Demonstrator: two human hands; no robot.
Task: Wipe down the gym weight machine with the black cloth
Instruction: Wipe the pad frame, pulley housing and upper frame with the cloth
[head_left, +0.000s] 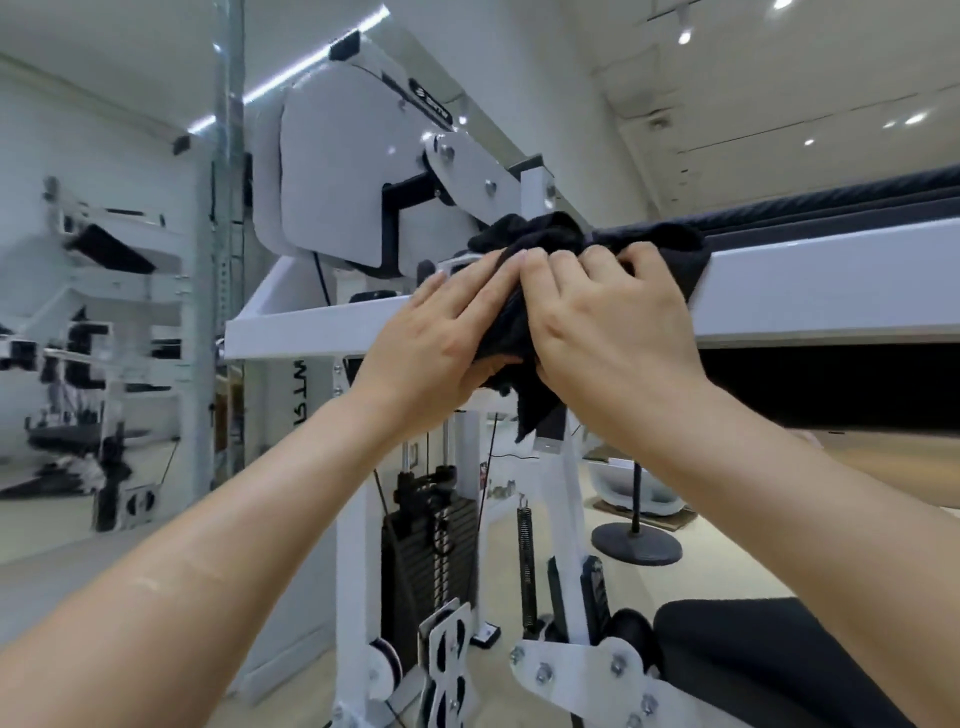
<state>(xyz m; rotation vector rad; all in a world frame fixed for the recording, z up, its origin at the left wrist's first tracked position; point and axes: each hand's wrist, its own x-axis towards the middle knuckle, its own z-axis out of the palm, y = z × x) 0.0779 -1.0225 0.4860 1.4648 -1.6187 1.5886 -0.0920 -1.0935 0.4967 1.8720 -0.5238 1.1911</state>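
At mid-frame, the left hand and right hand squeeze the black cloth on the white bar, fingers curled close together. It looks soft and light; the thick bunch seems best to hold.

stand base: round, black, on floor | ceiling spotlights | left: possibly mirror

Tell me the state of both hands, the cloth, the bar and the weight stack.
left hand: fingers over the black cloth, thumb under it, gripping.
right hand: fingers curled into the cloth, gripping.
black cloth: bunched, draped over the white bar, tail hanging below.
white bar: level, partly covered by the cloth.
weight stack: plates stacked together, low in the frame.
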